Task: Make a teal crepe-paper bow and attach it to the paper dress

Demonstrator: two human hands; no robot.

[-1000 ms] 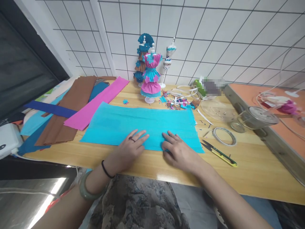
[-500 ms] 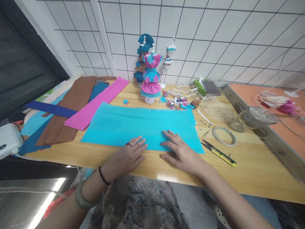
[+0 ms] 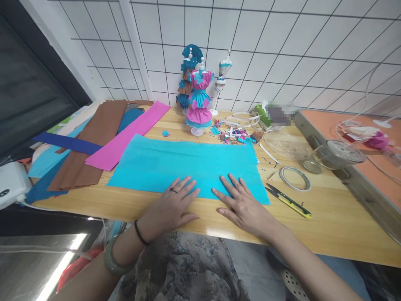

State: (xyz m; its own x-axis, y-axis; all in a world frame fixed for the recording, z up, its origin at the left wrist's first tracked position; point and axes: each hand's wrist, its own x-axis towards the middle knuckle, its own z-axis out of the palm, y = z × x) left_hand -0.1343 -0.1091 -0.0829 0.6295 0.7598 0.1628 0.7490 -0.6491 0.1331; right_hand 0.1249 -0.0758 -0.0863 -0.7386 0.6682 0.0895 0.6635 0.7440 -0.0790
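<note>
A wide turquoise paper sheet [image 3: 188, 165] lies flat on the wooden table [image 3: 332, 225]. On its near edge rests my left hand [image 3: 175, 205], palm down with fingers spread, wearing a dark ring. My right hand [image 3: 241, 205] also lies palm down with spread fingers, on the sheet's near right part. Neither hand grips anything. Yellow-handled snips [image 3: 290, 201] lie right of the sheet, below a tape roll [image 3: 295, 179]. A pink paper strip [image 3: 128, 136] lies beside the sheet's left edge.
Small dress forms in paper dresses [image 3: 199, 102] stand at the back, near paper scraps [image 3: 234, 133]. Brown paper [image 3: 94, 142] and a dark blue strip [image 3: 67, 143] are at left. At right are a lidded jar [image 3: 340, 154] and a raised orange surface [image 3: 328, 121].
My left hand has shifted slightly right, its fingers spread wider. My right hand has moved slightly right, and its fingers are further apart.
</note>
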